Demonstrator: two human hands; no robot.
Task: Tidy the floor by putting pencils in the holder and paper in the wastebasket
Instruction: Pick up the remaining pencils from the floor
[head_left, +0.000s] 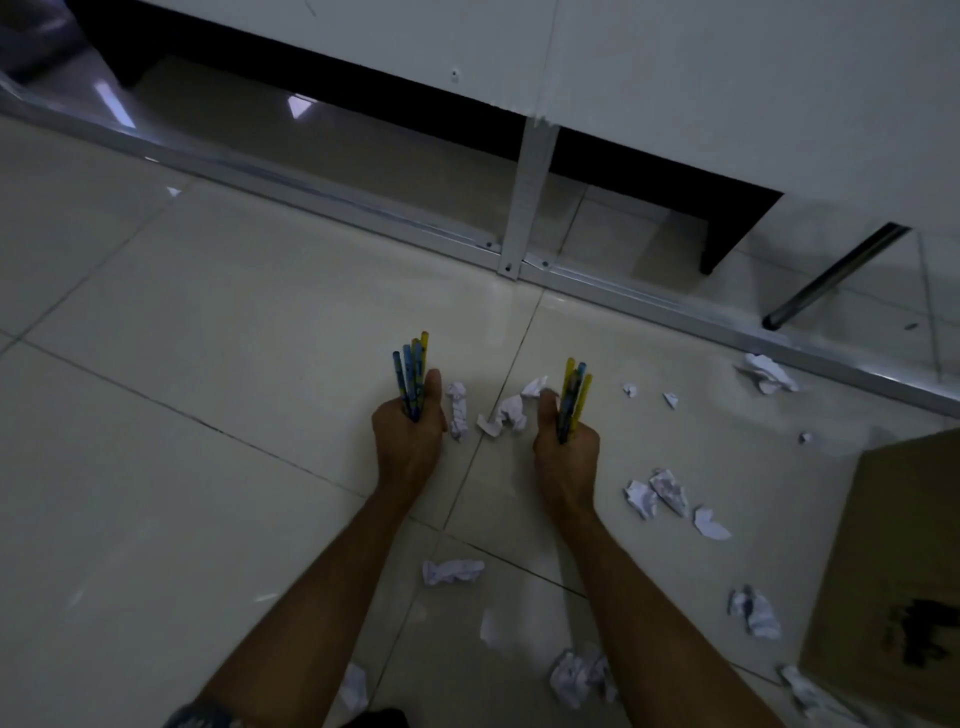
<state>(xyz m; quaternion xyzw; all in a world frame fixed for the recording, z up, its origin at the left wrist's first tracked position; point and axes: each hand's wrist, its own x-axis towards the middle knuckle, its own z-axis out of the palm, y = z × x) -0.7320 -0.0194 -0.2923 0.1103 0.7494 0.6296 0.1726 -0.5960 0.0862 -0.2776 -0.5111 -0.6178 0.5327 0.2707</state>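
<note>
My left hand (408, 439) grips a bundle of several blue and yellow pencils (413, 371) that stick up away from me. My right hand (566, 457) grips a second bundle of blue and yellow pencils (574, 395) the same way. Both fists hover over the pale tiled floor (208, 338). Crumpled white paper lies scattered around: one piece (457, 410) beside my left hand, one (511, 408) between the hands, others at the right (660, 493) and near me (452, 571). No pencil holder or wastebasket is in view.
A brown cardboard box (893, 571) sits at the right edge. A metal floor rail (363, 208) runs diagonally behind, with a white post (527, 197) and white panels above. A dark metal leg (831, 280) slants at the far right. More paper (769, 371) lies by the rail.
</note>
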